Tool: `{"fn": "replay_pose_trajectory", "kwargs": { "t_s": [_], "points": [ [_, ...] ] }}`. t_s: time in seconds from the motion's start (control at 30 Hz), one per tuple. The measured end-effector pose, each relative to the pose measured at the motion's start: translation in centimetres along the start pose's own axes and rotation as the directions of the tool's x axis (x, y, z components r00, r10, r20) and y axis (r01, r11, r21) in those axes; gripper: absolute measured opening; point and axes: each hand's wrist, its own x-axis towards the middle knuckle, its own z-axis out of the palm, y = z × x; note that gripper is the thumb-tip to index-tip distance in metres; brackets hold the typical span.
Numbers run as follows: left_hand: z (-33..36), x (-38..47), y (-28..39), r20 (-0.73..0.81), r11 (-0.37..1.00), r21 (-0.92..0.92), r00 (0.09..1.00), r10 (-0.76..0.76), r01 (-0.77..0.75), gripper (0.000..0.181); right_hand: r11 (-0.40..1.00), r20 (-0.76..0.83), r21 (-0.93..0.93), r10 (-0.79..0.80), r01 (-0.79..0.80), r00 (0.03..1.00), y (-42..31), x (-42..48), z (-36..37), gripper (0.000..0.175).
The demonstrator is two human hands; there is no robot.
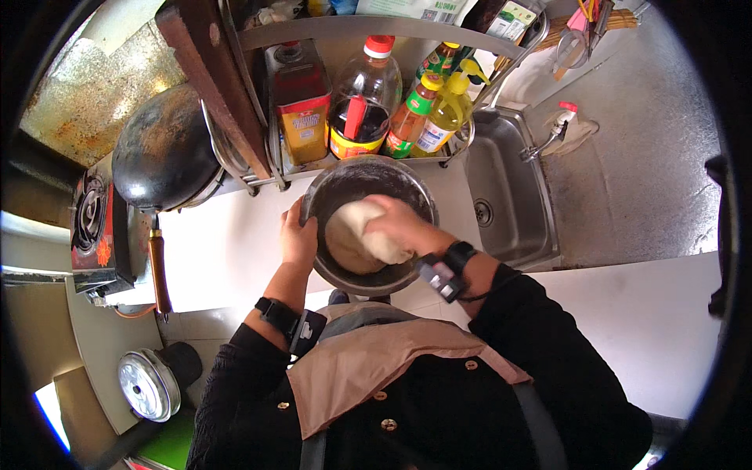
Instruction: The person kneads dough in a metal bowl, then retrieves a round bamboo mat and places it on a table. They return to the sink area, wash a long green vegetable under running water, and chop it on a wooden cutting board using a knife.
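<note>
A deep dark metal bowl [376, 285] dusted with pale flour stands at the counter's front edge. Inside it is a lump of white dough [385, 247], which my right hand [399, 220] grips from above; that hand is slightly blurred. My left hand [298, 235] holds the bowl's left rim, thumb over the edge and fingers on the outer wall. Pale dough or flour covers part of the bowl's bottom under the lump. Each wrist wears a black strap with a small device.
Behind the bowl, a metal rack [376, 24] holds a soy sauce jug [364, 100], bottles and a tin [302, 111]. To the right lies a steel sink [505, 176] with a tap [546, 141]. An upturned blackened wok [164, 147] and a gas stove [91, 217] are at left.
</note>
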Motion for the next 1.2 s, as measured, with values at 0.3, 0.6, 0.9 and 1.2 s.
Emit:
{"fn": "replay_pose_trajectory", "kwargs": {
  "t_s": [0.3, 0.6, 0.9, 1.2],
  "points": [
    [0.5, 0.5, -0.3, 0.050, 0.999, -0.034, 0.998, -0.024, 0.025, 0.046, 0.714, -0.057, -0.584, -0.510, 0.386, 0.858, -0.3, -2.1, -1.4, 0.060],
    [0.1, 0.4, 0.4, 0.057, 0.997, 0.070, 0.998, -0.027, 0.023, 0.044, 0.549, 0.058, -0.666, -0.636, 0.504, 0.770, -0.2, 1.9, 0.7, 0.026],
    [0.0, 0.2, 0.7, 0.062, 0.998, 0.065, 0.998, 0.022, -0.027, 0.044, 0.345, 0.273, -0.874, -0.231, 0.341, 0.934, 2.0, 2.6, 3.0, 0.071],
    [0.4, 0.5, 0.0, 0.070, 1.000, 0.018, 0.998, -0.002, 0.001, 0.044, 0.390, 0.314, -0.858, -0.116, 0.334, 0.942, 3.1, 0.6, 0.7, 0.082]
  ]
}}
